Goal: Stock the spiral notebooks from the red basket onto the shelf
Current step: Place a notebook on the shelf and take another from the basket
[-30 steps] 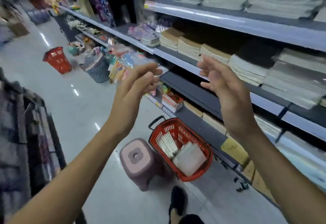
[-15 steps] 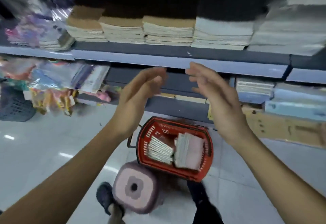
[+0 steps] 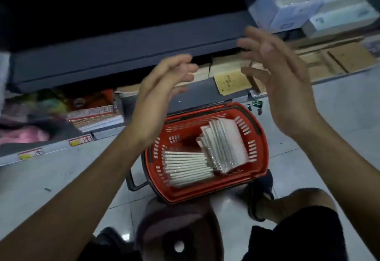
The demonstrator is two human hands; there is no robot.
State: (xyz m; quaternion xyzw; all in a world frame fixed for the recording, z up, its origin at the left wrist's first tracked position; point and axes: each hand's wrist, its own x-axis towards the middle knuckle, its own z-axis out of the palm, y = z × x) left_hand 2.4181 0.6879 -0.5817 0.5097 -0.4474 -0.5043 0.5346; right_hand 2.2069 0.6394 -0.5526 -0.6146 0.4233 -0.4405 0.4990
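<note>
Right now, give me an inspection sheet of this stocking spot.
Surface: pale tiled floor, glossy, small scraps near the shelf base.
Job's things: red plastic basket on the floor, holding two bundles of white spiral notebooks; dark metal shelf above it is bare along its front.
Clutter: round pink plastic stool in front of the basket; brown paper packs on the bottom shelf.
Grippers: left hand and right hand open, empty, raised above the basket.
Cables: nothing seen.
Surroundings: wrapped white packs upper right.
</note>
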